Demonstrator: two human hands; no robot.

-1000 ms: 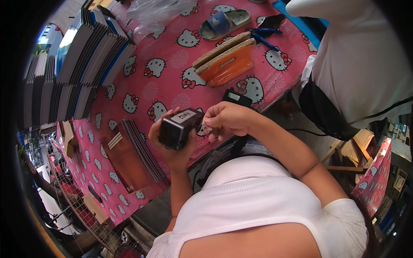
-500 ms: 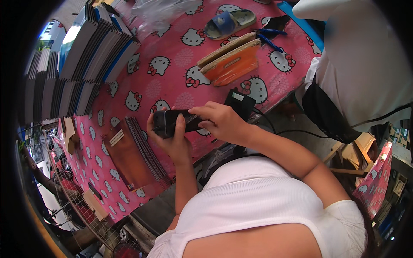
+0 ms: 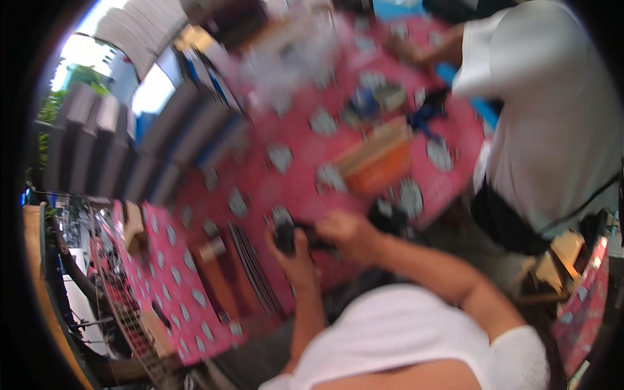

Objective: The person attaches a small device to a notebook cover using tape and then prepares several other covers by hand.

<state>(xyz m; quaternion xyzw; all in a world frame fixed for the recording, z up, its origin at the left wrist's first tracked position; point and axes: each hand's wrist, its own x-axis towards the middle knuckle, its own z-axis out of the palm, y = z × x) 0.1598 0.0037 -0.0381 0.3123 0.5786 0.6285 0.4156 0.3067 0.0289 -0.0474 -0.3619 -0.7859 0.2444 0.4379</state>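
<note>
Motion blur smears this moment. In front of my body, a black oblong object (image 3: 285, 238) is held in the air over the near edge of the table; its kind does not show. My left hand (image 3: 298, 261) wraps its left end, thumb upright against the near side. Fingers bent, my right hand (image 3: 351, 237) grips toward its other end. Just right of that hand sits a black boxy device (image 3: 388, 218). Farther off lie an orange block with tan board edges (image 3: 377, 166), a sandal (image 3: 374, 104) and a blue-handled tool (image 3: 426, 120).
Tall stacks of dark-edged books (image 3: 185, 136) rise at the left. A brown flat piece (image 3: 218, 276) lies beside a striped strip (image 3: 253, 266). Clear plastic (image 3: 289, 71) is heaped at the back. Another person in white (image 3: 539, 117) stands right, a hand (image 3: 406, 51) over the pink table (image 3: 260, 182).
The view has swung, so the table and its things sit lower and further right. More of the far end and the other person's arm shows. Both my hands still hold the black object.
</note>
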